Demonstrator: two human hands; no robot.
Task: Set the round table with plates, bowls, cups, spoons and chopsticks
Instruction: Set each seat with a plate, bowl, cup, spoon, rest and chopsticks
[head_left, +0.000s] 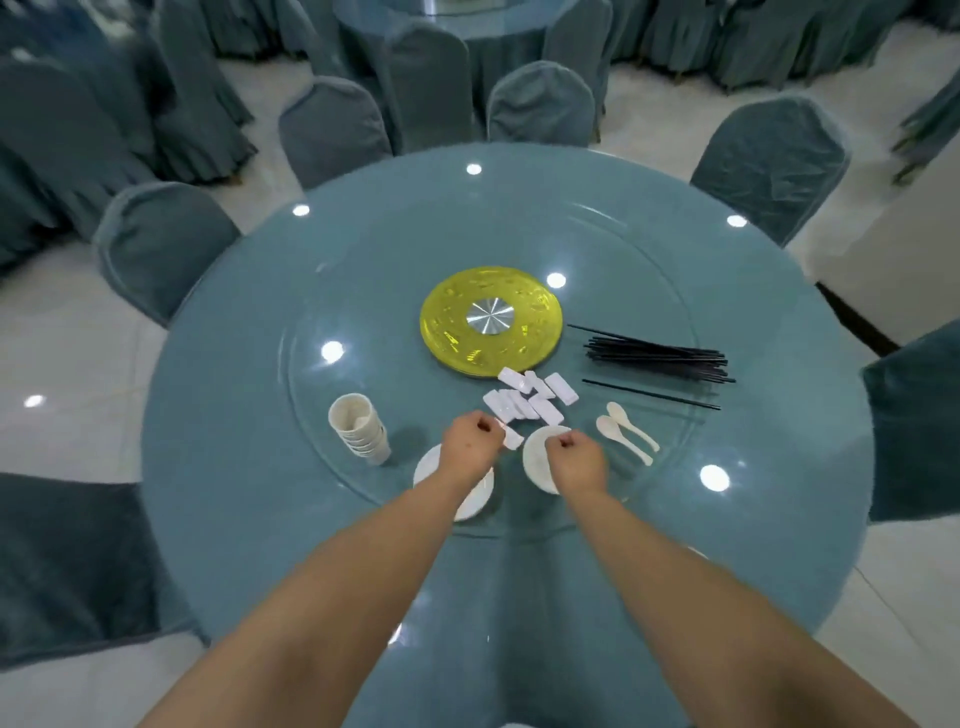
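Both of the person's arms reach out over the round table, whose glass turntable carries all the tableware, heaped near its front edge. The left hand hangs with fingers curled under; a white chopstick rest lies just beside its knuckles, but whether the fingers pinch it or merely close on nothing, I cannot tell. The right hand is likewise curled, over the far rim of a white bowl, and whether it grips that rim is hidden by the hand itself. A white plate sits beneath the left wrist.

The bowl and plate look like glazed ceramic: stiff, smooth, probably slippery on glass and liable to chip, so a thumb-over-rim hold seems best. The stack of cups, standing left of the plate, leans a little and would be safer lifted from the bottom. The spoons, right of the bowl, are small and light, best taken by the handle. The black chopsticks, bundled farther right, are thin and apt to roll, so gather them in pairs at the middle. More rests cluster just beyond both hands, before the yellow disc.
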